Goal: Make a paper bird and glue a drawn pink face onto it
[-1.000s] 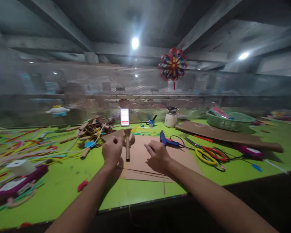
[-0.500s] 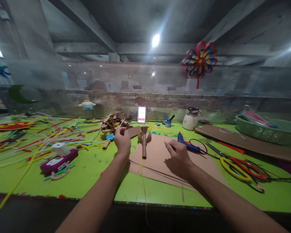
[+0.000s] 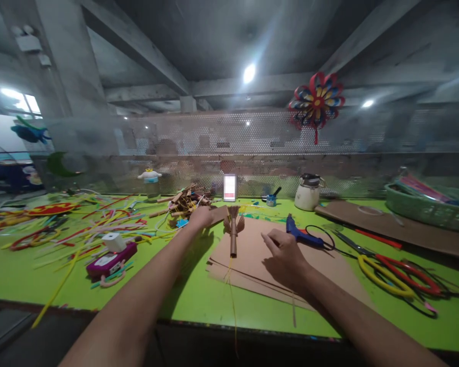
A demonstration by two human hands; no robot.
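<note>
My left hand (image 3: 201, 218) reaches to the near side of a pile of brown paper rolls (image 3: 189, 199). Its fingers point away from me and are blurred. A brown cardboard strip (image 3: 219, 216) lies just right of it. Between my hands, on stacked brown cardboard sheets (image 3: 248, 265), lies a rolled paper tube (image 3: 233, 242) with a frayed, flared top and a yellow string (image 3: 233, 300) trailing from its lower end. My right hand (image 3: 285, 250) is over the sheets, fingers curled in with the index a little forward, nothing visible in them. Beside it lies a blue glue gun (image 3: 304, 237).
Large scissors (image 3: 386, 272) with yellow and red handles lie at right, before a green basket (image 3: 424, 211). A cream jug (image 3: 308, 196), a small blue jar (image 3: 271, 200) and a phone (image 3: 230, 187) stand behind. At left are a purple power strip (image 3: 110, 261) and scattered coloured strips (image 3: 115, 219).
My left hand has moved farther forward, toward the pile of paper rolls. My right hand stays curled over the cardboard. The whole view has shifted slightly.
</note>
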